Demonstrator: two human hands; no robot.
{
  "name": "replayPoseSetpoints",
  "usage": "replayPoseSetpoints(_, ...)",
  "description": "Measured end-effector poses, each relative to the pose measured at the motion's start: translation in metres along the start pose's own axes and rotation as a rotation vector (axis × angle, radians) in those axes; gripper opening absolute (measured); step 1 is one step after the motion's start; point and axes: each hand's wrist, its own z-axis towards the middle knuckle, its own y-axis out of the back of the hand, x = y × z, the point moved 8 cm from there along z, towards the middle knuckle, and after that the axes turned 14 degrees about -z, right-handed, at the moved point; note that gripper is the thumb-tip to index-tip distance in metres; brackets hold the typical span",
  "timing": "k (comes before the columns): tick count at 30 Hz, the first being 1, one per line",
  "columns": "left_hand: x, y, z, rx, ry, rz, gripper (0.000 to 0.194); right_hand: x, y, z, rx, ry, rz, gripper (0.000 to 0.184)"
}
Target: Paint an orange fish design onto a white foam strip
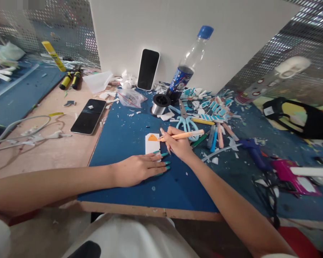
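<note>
A small white card lies on the blue mat, with an orange rounded shape near its top edge. My left hand rests flat, its fingers stretched out over the lower part of the card. Pinched in my right hand is an orange marker, its tip at the right side of the orange shape. Just beyond that hand lie light-blue scissors, their handles partly behind the marker. A spool of wire stands past the card.
A cola bottle and a propped phone stand at the back before a white board. Another phone lies left, pliers beyond it. Foam scraps and markers clutter the right, beside a glue gun.
</note>
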Motion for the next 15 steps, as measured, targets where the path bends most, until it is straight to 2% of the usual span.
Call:
replayPoseSetpoints(4, 0.0, 0.0, 0.0, -0.005, 0.0, -0.019, 0.04, -0.002, -0.002, 0.001, 0.011, -0.006, 0.051, 0.041)
replayPoseSetpoints(12, 0.001, 0.001, 0.0, -0.001, 0.01, 0.013, 0.041, -0.008, 0.007, 0.002, -0.146, -0.106, 0.201, 0.044)
replayPoseSetpoints(15, 0.004, 0.003, 0.0, -0.034, 0.026, 0.049, 0.041, -0.009, 0.011, 0.003, -0.206, -0.118, 0.276, 0.044)
